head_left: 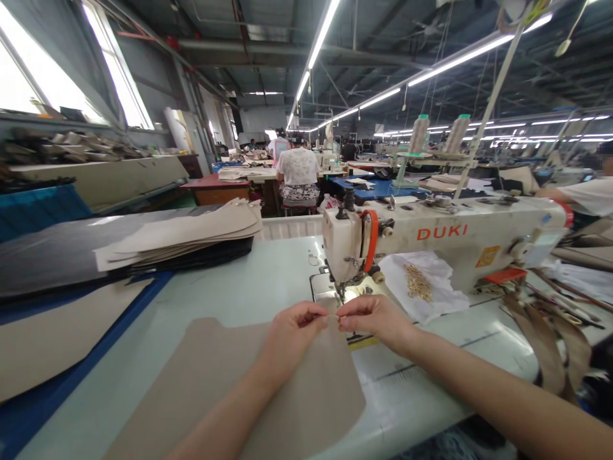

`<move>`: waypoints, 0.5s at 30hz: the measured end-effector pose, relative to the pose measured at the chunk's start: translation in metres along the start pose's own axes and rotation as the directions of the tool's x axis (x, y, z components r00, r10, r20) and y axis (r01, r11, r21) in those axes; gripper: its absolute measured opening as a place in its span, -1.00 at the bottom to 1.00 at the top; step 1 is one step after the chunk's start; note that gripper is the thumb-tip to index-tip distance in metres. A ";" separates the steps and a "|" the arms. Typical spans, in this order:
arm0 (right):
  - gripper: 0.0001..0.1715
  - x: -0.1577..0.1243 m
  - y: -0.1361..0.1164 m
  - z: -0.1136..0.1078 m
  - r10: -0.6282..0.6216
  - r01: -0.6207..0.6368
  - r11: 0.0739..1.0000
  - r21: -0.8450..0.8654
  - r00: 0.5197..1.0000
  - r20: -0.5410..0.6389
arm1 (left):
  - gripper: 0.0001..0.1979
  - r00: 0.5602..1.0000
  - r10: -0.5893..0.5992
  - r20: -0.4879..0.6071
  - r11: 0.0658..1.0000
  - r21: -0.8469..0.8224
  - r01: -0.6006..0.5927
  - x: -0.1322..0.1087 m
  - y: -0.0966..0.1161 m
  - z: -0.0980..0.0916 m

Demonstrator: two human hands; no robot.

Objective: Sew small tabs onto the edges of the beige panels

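Observation:
My left hand point(291, 335) is closed in a pinch over the upper edge of a flat beige panel point(201, 364). Fingertip to fingertip with it, my right hand point(376, 321) pinches too. Between them is something small and pale, too small to make out. Just beyond the fingers stands the needle area of a white sewing machine point(402, 230), its needle end apart from my hands. The panel lies flat on the pale table, partly under my left forearm. To the right of the needle, a white cloth or bag point(445, 291) holds a heap of small gold metal pieces point(417, 283).
On the left lie stacked beige panels point(186, 236) on dark material, and another beige panel point(71, 332) on blue. Brown straps point(541, 338) hang at the table's right edge. Thread cones point(419, 133) stand behind the machine. Co-workers sit ahead and at far right.

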State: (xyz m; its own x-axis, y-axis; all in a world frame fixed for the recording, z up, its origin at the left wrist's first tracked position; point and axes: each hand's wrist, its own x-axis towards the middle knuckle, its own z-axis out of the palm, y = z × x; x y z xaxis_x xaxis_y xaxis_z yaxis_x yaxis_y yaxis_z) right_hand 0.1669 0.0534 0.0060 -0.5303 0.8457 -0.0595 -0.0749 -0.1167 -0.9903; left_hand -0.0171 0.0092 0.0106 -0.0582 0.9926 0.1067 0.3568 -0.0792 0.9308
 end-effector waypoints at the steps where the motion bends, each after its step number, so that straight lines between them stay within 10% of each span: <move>1: -0.59 0.002 0.002 0.000 -0.018 0.018 1.000 -0.016 1.000 0.005 | -0.80 1.000 -0.003 0.000 1.000 -0.006 0.003 0.000 -0.001 0.000; 15: -0.61 0.010 0.013 0.003 -0.106 0.107 0.991 -0.083 0.994 0.014 | -0.81 0.994 -0.099 0.035 0.987 -0.123 0.103 0.004 -0.003 -0.001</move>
State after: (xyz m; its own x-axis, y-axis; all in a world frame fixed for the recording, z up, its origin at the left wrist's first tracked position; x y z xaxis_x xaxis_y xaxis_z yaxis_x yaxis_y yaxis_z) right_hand 0.1578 0.0591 -0.0068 -0.5314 0.8457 0.0478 -0.0607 0.0182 -0.9980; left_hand -0.0196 0.0134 0.0090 -0.0612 0.9981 0.0015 0.2319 0.0127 0.9727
